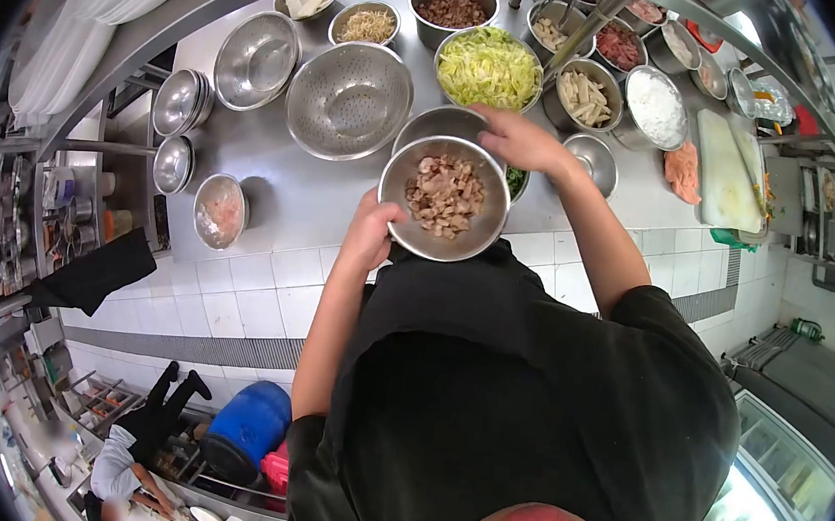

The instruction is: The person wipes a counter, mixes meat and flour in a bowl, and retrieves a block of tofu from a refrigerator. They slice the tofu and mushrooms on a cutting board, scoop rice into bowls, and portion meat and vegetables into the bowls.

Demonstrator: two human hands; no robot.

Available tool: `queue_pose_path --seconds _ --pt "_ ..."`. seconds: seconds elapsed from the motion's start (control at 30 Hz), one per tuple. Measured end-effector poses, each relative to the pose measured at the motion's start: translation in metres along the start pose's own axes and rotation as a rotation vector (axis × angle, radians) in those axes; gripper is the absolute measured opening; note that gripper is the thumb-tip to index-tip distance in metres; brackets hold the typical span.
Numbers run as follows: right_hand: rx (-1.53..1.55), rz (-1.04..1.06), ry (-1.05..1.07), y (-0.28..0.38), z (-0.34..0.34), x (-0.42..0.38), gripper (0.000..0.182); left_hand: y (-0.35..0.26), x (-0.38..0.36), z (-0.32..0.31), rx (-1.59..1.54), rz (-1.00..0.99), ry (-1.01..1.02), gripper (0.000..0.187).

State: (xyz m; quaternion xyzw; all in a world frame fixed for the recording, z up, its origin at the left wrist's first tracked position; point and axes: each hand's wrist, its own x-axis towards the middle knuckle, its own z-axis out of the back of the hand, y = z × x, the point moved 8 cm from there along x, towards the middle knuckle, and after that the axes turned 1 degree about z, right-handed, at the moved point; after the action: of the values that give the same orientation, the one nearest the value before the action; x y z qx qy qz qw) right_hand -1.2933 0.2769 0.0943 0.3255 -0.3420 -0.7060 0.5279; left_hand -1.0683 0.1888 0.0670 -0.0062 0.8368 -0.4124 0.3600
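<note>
My left hand point(372, 231) grips the rim of a steel bowl point(398, 234) holding chopped, brownish meat pieces point(444, 198). This bowl is held up close to my body at the counter's front edge. Just behind it, my right hand point(524, 142) has its fingers closed on the rim of a second steel bowl point(428, 126), whose inside is mostly hidden by the front bowl. Green herbs point(516, 180) show in part beside the meat bowl. Shredded cabbage point(489, 67) fills a container right beyond my right hand.
A perforated colander point(349, 103) and another steel bowl point(257, 61) stand to the left. A small bowl point(221, 212) with pinkish food sits near the front edge. To the right are a tub of white powder point(656, 108), raw meat point(683, 173) and a cutting board point(732, 175). Another person point(132, 454) works behind.
</note>
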Motion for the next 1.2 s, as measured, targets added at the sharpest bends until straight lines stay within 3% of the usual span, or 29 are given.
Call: queue_pose_path --seconds 0.03,0.07,0.1,0.13,0.23,0.27,0.3,0.37,0.4,0.43,0.5,0.53,0.57,0.6,0.7,0.9,1.03,1.07,1.2 --pt "0.003 0.001 0.003 -0.01 0.003 -0.005 0.048 -0.002 -0.011 -0.005 0.0 0.001 -0.004 0.07" --pt "-0.101 -0.079 -0.155 -0.014 0.022 -0.009 0.048 -0.032 -0.028 -0.003 0.22 -0.374 -0.172 0.072" --pt "-0.205 -0.161 -0.315 -0.016 0.039 -0.014 0.048 -0.039 -0.041 0.002 0.266 -0.501 -0.219 0.074" --pt "-0.108 -0.195 -0.407 -0.016 0.053 -0.021 0.047 -0.044 -0.054 0.008 0.316 -0.625 -0.274 0.076" --pt "0.015 -0.054 -0.455 0.012 0.069 -0.025 0.044 -0.007 -0.038 0.056 0.565 -0.509 -0.197 0.075" --pt "0.122 -0.017 -0.448 0.03 0.064 -0.023 0.044 0.001 -0.035 0.068 0.608 -0.518 -0.239 0.058" --pt "0.25 -0.084 -0.313 0.029 0.048 -0.016 0.044 0.004 -0.034 0.07 0.605 -0.516 -0.255 0.058" --pt "0.257 0.035 -0.171 0.057 0.016 -0.008 0.043 0.022 -0.026 0.072 0.047 -0.439 -0.252 0.049" --pt "0.107 0.012 -0.023 0.087 0.007 -0.008 0.05 0.016 -0.037 0.054 -0.137 -0.474 -0.2 0.059" --pt "0.103 0.014 -0.022 0.084 0.009 -0.005 0.05 0.024 -0.032 0.059 -0.141 -0.478 -0.2 0.059" --pt "-0.439 -0.106 -0.207 0.06 0.03 0.013 0.055 0.049 -0.017 0.076 -0.196 -0.431 -0.181 0.05" --pt "-0.54 -0.231 -0.242 0.029 0.047 0.026 0.053 0.041 -0.024 0.069 -0.065 -0.44 -0.264 0.037" --pt "-0.669 -0.325 -0.242 -0.018 0.059 0.043 0.052 0.044 -0.025 0.072 -0.067 -0.438 -0.274 0.037" --pt "-0.763 -0.43 -0.112 -0.063 0.059 0.057 0.042 0.05 -0.023 0.076 -0.039 -0.398 -0.278 0.038" --pt "-0.944 -0.314 -0.123 -0.093 0.047 0.068 0.038 0.053 -0.018 0.077 0.003 -0.362 -0.281 0.046" --pt "-0.692 -0.047 -0.192 -0.099 0.07 0.069 0.039 0.051 -0.016 0.062 -0.01 -0.237 -0.276 0.046" --pt "-0.423 -0.07 -0.262 -0.07 0.092 0.063 0.033 0.048 -0.021 0.056 -0.001 -0.239 -0.286 0.043" --pt "-0.388 -0.182 -0.212 -0.072 0.092 0.063 0.039 0.049 -0.021 0.055 0.002 -0.236 -0.287 0.043" --pt "-0.669 -0.076 -0.282 -0.098 0.066 0.071 0.043 0.044 -0.018 0.048 0.017 -0.215 -0.276 0.044"
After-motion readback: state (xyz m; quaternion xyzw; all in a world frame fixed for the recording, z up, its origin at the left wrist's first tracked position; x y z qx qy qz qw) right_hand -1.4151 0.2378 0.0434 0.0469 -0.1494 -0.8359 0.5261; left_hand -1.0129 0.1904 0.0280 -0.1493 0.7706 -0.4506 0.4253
